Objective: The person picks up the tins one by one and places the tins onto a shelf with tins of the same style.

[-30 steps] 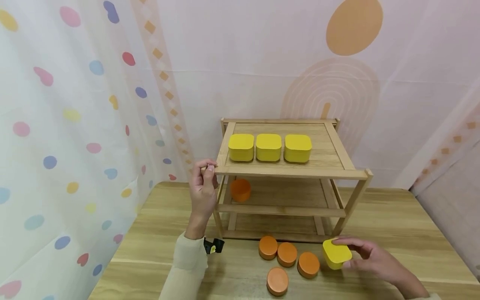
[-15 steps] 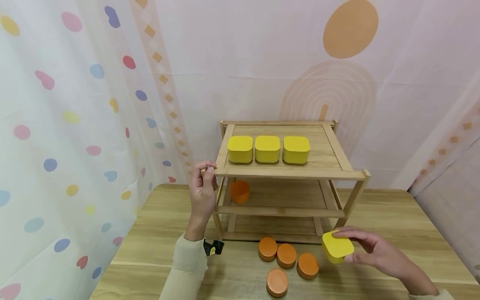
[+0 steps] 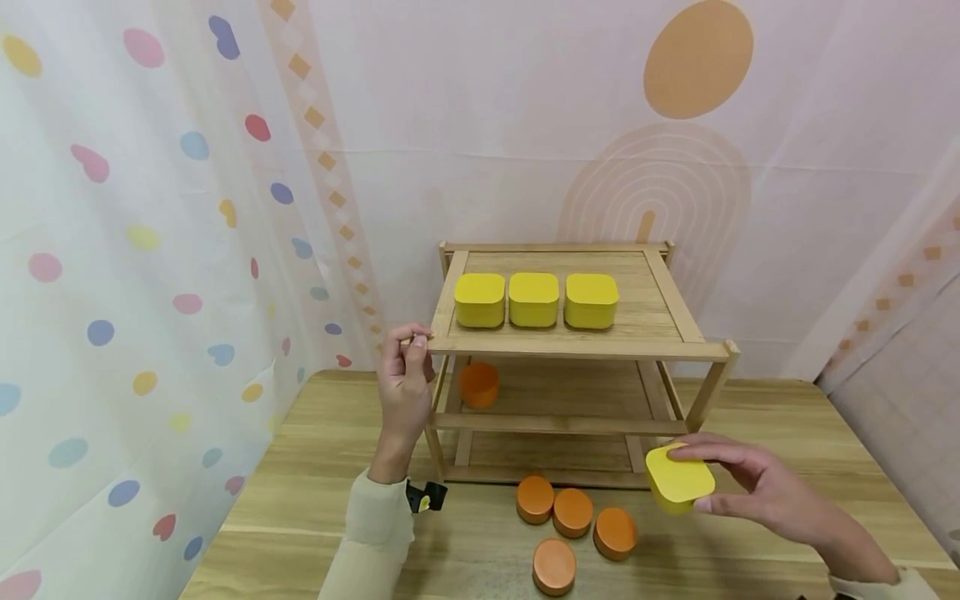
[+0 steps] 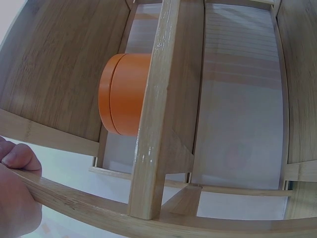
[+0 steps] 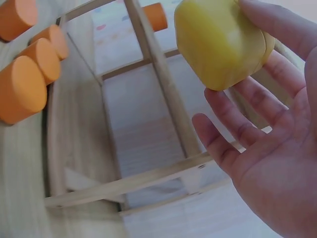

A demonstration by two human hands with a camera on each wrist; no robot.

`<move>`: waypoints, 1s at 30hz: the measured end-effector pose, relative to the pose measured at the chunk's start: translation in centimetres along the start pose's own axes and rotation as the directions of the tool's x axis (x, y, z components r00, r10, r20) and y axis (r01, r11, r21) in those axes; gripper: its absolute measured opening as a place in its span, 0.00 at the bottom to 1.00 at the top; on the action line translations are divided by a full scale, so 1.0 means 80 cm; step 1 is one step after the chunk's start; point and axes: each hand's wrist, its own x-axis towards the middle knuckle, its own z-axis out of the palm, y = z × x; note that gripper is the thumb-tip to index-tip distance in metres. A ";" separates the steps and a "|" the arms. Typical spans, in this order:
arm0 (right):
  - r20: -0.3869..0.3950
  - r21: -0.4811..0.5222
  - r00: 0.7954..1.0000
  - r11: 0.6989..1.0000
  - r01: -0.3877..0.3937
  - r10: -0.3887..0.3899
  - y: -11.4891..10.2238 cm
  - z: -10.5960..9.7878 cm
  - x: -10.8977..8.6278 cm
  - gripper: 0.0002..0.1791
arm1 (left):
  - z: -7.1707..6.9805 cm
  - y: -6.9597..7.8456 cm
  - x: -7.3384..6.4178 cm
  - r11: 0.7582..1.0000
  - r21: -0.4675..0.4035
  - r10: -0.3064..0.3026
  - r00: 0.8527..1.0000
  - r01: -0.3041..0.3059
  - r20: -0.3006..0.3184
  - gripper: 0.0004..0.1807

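My right hand (image 3: 780,500) pinches a rounded-square yellow box with a lid (image 3: 680,477) between thumb and fingers, in front of the rack's right side. The right wrist view shows the box (image 5: 218,44) off the table, its underside facing the camera. At the left front corner of the wooden shelf rack (image 3: 577,345), my left hand (image 3: 405,387) grips the frame, and its curled fingers (image 4: 22,157) show around the wood in the left wrist view. Three similar yellow boxes (image 3: 533,300) stand in a row on the top shelf.
A round orange tin (image 3: 479,386) stands at the left of the middle shelf. Several more orange tins (image 3: 573,512) sit on the wooden table (image 3: 300,500) before the rack. A patterned curtain (image 3: 465,125) hangs behind and to the left.
My right hand has raised the yellow box off the table, moving it up and slightly to the right. The left hand stays on the rack corner.
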 end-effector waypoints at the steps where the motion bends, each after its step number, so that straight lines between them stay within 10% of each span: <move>1: -0.005 -0.014 1.000 1.000 0.007 -0.007 -0.004 -0.001 0.002 0.29 | 0.000 0.000 0.000 1.000 0.001 0.000 1.000 0.000 -0.001 0.11; 19: -0.008 -0.134 0.998 0.989 0.056 -0.057 -0.041 -0.017 0.033 0.30 | 0.002 0.002 -0.001 1.000 -0.004 -0.017 1.000 0.017 0.006 0.11; 30: -0.058 0.048 0.951 0.951 0.307 -0.304 -0.064 -0.040 0.054 0.36 | 0.001 0.004 0.000 1.000 -0.007 -0.009 1.000 0.009 0.011 0.12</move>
